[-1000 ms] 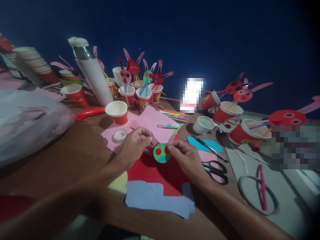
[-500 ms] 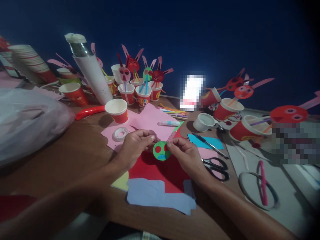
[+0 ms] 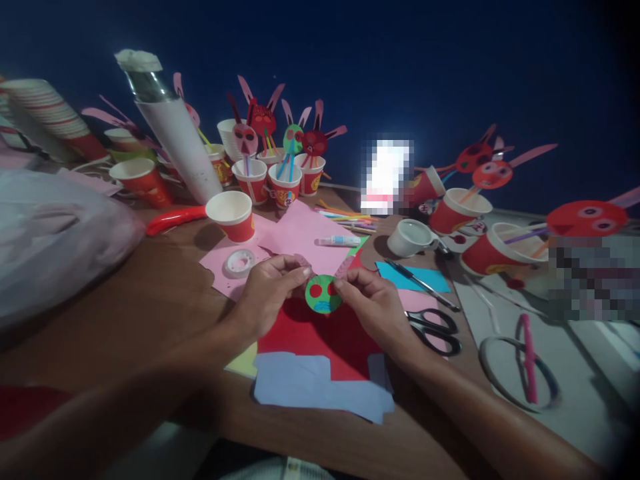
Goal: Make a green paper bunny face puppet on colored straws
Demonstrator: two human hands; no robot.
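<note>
A round green paper face (image 3: 324,304) with red eyes and a blue mouth is held up between my two hands. Two dull pink paper ears rise from its top, partly covered by my fingers. My left hand (image 3: 273,283) pinches it at the upper left, by the ear. On the other side, my right hand (image 3: 367,293) has thumb and fingertips closed on its right edge, near the red eye. Red paper (image 3: 305,340) lies below the face, with light blue paper (image 3: 295,383) over its front edge.
Pink sheets (image 3: 295,230) carry a glue tube (image 3: 337,241) and a tape roll (image 3: 239,263). Black-handled scissors (image 3: 434,327) and a pen (image 3: 423,285) lie right. Paper cups (image 3: 230,217), several with paper rabbits, a tall bottle (image 3: 177,143) and a plastic bag (image 3: 60,240) stand around.
The camera view has shifted slightly. The green face sits a little higher in the picture and more upright, both hands keeping their pinch on it.
</note>
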